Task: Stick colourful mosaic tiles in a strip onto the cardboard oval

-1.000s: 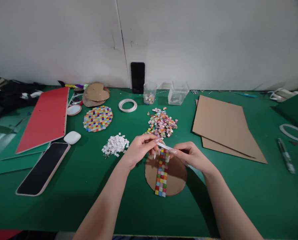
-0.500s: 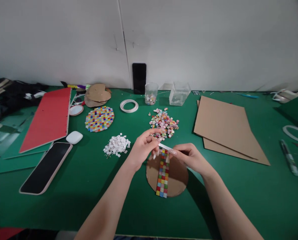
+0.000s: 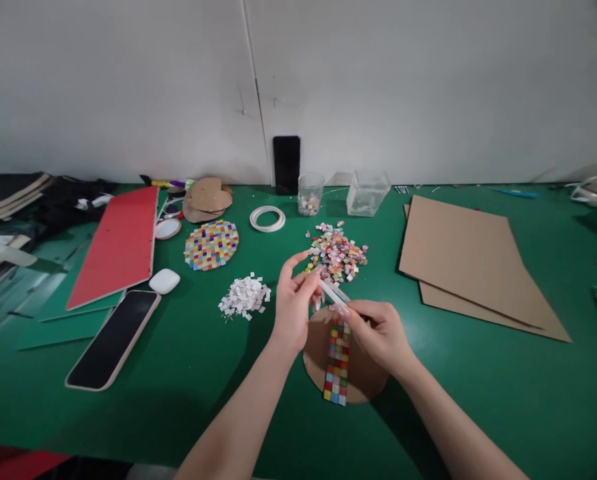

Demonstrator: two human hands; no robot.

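Both my hands hold a thin white strip point(image 3: 334, 293) above a round cardboard disc point(image 3: 317, 350) on the green table. My left hand point(image 3: 293, 303) pinches the strip's far end with thumb and fingers, index finger raised. My right hand point(image 3: 378, 330) pinches its near end. A column of coloured mosaic tiles point(image 3: 338, 363) runs down the middle of the disc. A loose heap of coloured tiles point(image 3: 337, 252) lies just beyond my hands.
A pile of white paper squares point(image 3: 245, 295), a finished mosaic disc point(image 3: 211, 245), a tape ring point(image 3: 267, 218), a glass jar point(image 3: 311, 193) and a clear box point(image 3: 367, 192) sit behind. Brown cardboard sheets point(image 3: 468, 260) lie right; a phone point(image 3: 113, 339), white case point(image 3: 165, 281) and red board point(image 3: 121, 245) lie left.
The view has shifted, so everything sits a little further right in the frame. My left hand has lifted its end of the strip and raised its index finger; my right hand has stayed on its end.
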